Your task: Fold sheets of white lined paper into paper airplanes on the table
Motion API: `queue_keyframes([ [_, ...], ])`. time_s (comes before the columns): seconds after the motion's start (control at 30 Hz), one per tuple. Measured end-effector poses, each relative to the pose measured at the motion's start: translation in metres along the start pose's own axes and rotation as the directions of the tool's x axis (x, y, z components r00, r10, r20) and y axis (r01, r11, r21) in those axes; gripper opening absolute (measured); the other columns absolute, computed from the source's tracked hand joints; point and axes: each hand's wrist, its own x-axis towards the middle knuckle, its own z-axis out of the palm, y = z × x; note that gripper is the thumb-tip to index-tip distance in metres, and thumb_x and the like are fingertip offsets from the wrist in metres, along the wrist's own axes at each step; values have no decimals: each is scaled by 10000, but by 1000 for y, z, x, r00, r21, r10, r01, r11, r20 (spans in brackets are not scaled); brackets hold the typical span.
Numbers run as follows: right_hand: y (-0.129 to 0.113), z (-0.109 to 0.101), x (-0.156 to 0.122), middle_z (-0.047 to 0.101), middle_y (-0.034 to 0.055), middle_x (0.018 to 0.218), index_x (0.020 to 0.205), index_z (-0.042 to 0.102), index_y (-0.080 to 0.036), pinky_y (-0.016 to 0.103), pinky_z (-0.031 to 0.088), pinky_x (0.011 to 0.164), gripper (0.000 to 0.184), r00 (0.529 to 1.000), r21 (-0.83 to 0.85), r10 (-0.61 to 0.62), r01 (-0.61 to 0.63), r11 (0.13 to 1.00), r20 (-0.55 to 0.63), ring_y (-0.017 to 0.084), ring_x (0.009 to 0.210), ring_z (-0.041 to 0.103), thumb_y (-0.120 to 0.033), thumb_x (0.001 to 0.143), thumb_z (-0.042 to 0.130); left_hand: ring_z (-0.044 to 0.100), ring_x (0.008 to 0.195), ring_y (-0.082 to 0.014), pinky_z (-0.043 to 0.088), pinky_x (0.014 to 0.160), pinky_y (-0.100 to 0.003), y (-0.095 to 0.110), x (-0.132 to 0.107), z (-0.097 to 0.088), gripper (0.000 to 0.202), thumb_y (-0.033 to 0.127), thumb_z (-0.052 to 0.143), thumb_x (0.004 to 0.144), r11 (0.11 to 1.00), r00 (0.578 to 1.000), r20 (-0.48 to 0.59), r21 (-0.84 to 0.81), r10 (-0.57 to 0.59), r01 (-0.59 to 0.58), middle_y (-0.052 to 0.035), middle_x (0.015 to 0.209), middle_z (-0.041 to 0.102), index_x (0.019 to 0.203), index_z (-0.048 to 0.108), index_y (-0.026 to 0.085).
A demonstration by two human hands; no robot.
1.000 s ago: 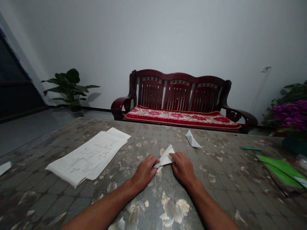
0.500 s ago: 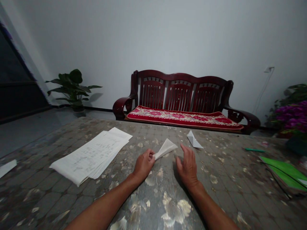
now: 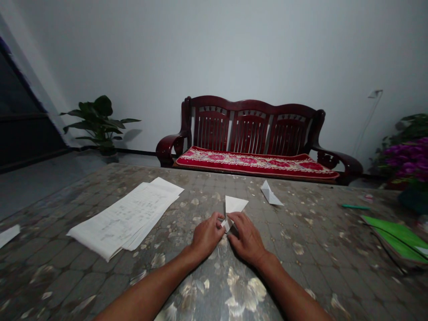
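Note:
Between my two hands is a small folded piece of white paper [image 3: 235,204], its wide end pointing away from me and its narrow end between my fingers. My left hand [image 3: 208,235] pinches the paper's near left side with thumb and forefinger. From the other side, my right hand [image 3: 246,236] presses its bent fingers on the paper's right edge. Both hands rest low over the patterned table, and the fingers partly hide the folds. Farther off to the right stands a folded paper boat [image 3: 271,195], touched by neither hand.
Left of my hands lies a stack of written paper sheets [image 3: 129,218]. A white paper scrap [image 3: 9,235] is at the far left edge. To the right are a green pen [image 3: 355,207] and a green book [image 3: 397,238] with dark-framed glasses on it. A wooden bench [image 3: 250,133] stands beyond the table.
My right hand has moved left and down onto the paper, where it was apart before. The paper has turned more upright, pointing away from me, with its near end folded between my fingers.

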Motion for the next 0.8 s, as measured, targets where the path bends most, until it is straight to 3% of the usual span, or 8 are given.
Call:
queue_keyframes([
  [0.17,-7,-3,2,533,94,1240,1237,570,-234,398,434,992,454,997,-5,58,-58,998,55,240,1147,500,-163,788,579,679,812,-169,454,726,-250,0,-5,8,193,155,552,827,987,988,17,-48,155,-154,5,910,734,989,629,228],
  [0.3,-3,-2,1,538,79,1188,1138,617,-218,361,425,998,400,997,33,67,-69,997,48,214,1134,500,-98,760,563,673,858,-172,471,787,-262,-5,-5,12,264,89,528,801,971,973,34,-90,227,-224,-6,954,730,985,663,222],
  [0.47,4,2,-2,550,94,1179,1128,614,-192,367,426,1016,429,999,89,48,-48,995,11,213,1150,508,-57,731,521,644,938,-193,476,848,-291,-10,-1,14,286,55,539,784,953,952,26,3,304,-304,-32,987,692,975,681,214],
  [0.7,13,9,-5,574,102,1169,1147,599,-198,399,452,1016,475,995,145,47,-33,989,-93,207,1145,538,-18,733,453,583,1011,-205,477,888,-321,-10,3,10,239,113,597,839,870,890,36,194,455,-453,-48,1059,615,1024,673,243],
  [0.8,15,9,-5,590,99,1160,1159,598,-200,401,466,1004,503,990,148,47,-27,989,-131,202,1128,553,-1,730,426,528,1157,-252,422,1004,-419,-12,10,4,249,153,636,843,781,823,81,278,562,-560,-60,1195,606,1062,669,264],
])
